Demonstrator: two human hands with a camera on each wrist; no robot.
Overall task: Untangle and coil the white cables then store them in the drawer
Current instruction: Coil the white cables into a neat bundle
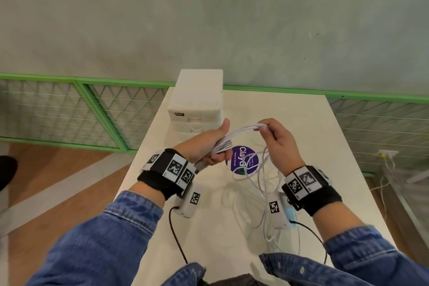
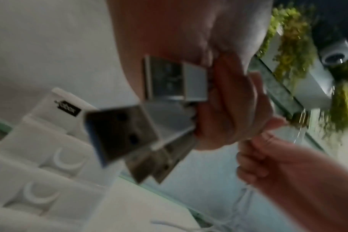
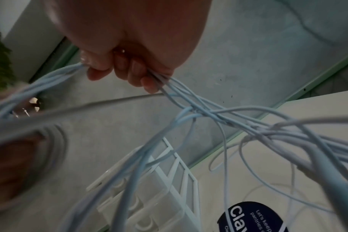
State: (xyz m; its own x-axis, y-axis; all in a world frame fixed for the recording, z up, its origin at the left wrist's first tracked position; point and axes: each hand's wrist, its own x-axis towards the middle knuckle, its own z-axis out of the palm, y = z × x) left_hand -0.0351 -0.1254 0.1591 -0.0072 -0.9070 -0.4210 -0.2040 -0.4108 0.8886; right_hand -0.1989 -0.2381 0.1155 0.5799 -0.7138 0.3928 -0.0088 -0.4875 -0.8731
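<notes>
Both hands hold a bundle of white cables (image 1: 241, 131) above the white table (image 1: 301, 123). My left hand (image 1: 209, 144) grips the bundle in its fist near the plug ends; several metal USB plugs (image 2: 119, 133) stick out of it toward the wrist. My right hand (image 1: 267, 131) pinches the same strands a short way along, fingers (image 3: 129, 70) curled round them. From there the cables hang down, crossed and looped, into a loose tangle (image 1: 260, 183) on the table. The white drawer unit (image 1: 197, 102) stands at the table's far left, its drawers closed.
A round purple sticker (image 1: 243, 162) lies on the table beneath the hands. Green mesh railing (image 1: 92, 109) runs behind and beside the table, with a grey concrete wall beyond. Wooden floor shows at the left. Black leads run from the wrist cameras toward my body.
</notes>
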